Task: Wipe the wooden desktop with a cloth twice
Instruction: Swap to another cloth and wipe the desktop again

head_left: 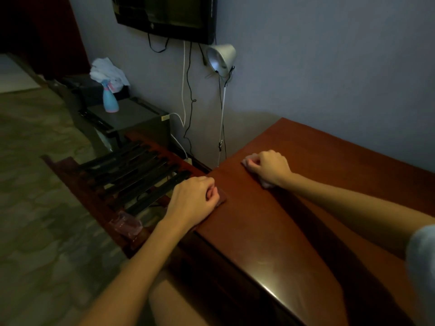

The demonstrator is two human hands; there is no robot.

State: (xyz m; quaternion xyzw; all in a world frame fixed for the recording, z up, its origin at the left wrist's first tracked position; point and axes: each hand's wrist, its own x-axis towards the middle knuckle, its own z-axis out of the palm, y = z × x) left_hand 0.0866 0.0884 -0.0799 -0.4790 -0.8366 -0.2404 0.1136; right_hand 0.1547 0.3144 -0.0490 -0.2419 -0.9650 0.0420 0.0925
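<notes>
The reddish-brown wooden desktop (294, 208) fills the right half of the view. My right hand (270, 167) sits near its far left part with fingers curled round a pale pink cloth (246, 162). The cloth is pressed on the wood and shows at the fingertips and under the wrist. My left hand (195, 200) lies at the desk's left edge. Its fingers are curled on a flat dark red cloth (222, 200), of which only a corner shows from under the hand.
A low slatted wooden rack (131, 170) adjoins the desk on the left, with a clear plastic item (126, 223) on its near end. Behind it are a dark cabinet with a blue spray bottle (109, 98), white towels, a clip lamp (221, 58), hanging cables and a wall screen.
</notes>
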